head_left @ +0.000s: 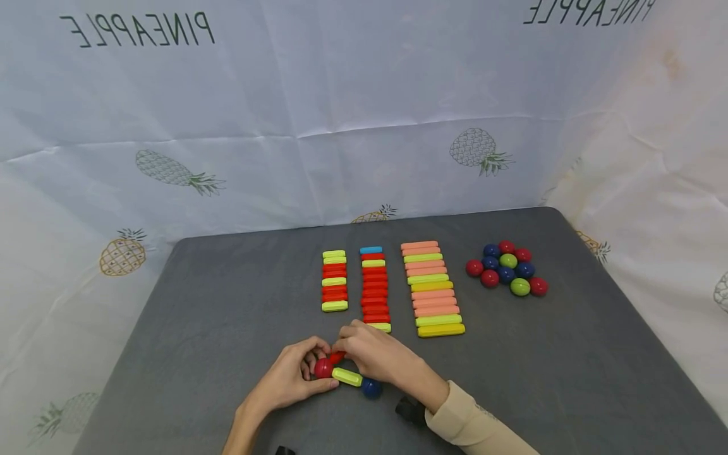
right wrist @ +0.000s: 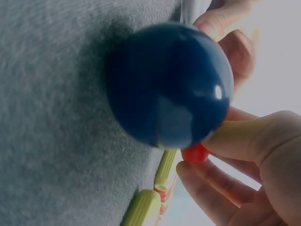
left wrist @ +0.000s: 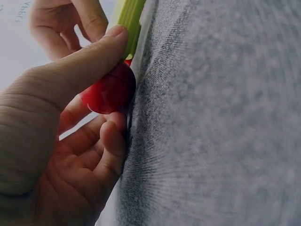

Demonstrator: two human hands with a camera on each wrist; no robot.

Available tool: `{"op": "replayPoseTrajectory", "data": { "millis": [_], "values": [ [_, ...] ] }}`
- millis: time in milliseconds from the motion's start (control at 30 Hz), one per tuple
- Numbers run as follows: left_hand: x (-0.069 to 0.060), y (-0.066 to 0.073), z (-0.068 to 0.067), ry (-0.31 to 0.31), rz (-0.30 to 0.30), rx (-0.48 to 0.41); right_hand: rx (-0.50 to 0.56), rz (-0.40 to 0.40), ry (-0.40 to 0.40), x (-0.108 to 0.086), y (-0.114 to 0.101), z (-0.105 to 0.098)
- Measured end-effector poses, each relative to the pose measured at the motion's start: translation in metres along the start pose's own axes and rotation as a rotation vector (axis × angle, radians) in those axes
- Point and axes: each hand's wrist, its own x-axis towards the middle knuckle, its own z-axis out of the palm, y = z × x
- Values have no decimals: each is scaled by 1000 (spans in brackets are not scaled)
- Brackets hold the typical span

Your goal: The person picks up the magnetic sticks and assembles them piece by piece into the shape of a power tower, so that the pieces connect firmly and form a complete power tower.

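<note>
My left hand (head_left: 292, 376) holds a glossy red ball (head_left: 323, 368), its thumb lying along a yellow-green stick (head_left: 347, 377) joined to that ball. At the stick's other end sits a dark blue ball (head_left: 372, 388), which looms large in the right wrist view (right wrist: 169, 84). With thumb and fingers, my right hand (head_left: 375, 354) pinches a short red stick (head_left: 337, 357) whose end meets the red ball. Part of the red stick is hidden by the right fingers. In the left wrist view the red ball (left wrist: 112, 89) appears low, close to the grey surface.
Beyond the hands lie three columns of sticks: a red and yellow-green one (head_left: 334, 275), a mostly red one (head_left: 375, 284) and a salmon, yellow and yellow-green one (head_left: 432, 295). Several loose balls (head_left: 506, 275) cluster at the right of the grey table (head_left: 239, 297). Pineapple-print cloth hangs behind.
</note>
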Motion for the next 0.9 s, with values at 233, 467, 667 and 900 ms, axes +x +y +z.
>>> {"op": "replayPoseTrajectory", "data": {
  "millis": [233,467,667,900],
  "values": [
    [0,0,2,37,33,20,22,-23,-17,0,1,1],
    [2,3,7,74,60,34,84,-35,1,-3,3,3],
    [3,7,10,73,9,21,142,-72,113,-10,11,0],
    [4,9,10,61,-69,32,186,60,324,-35,42,-21]
  ]
}}
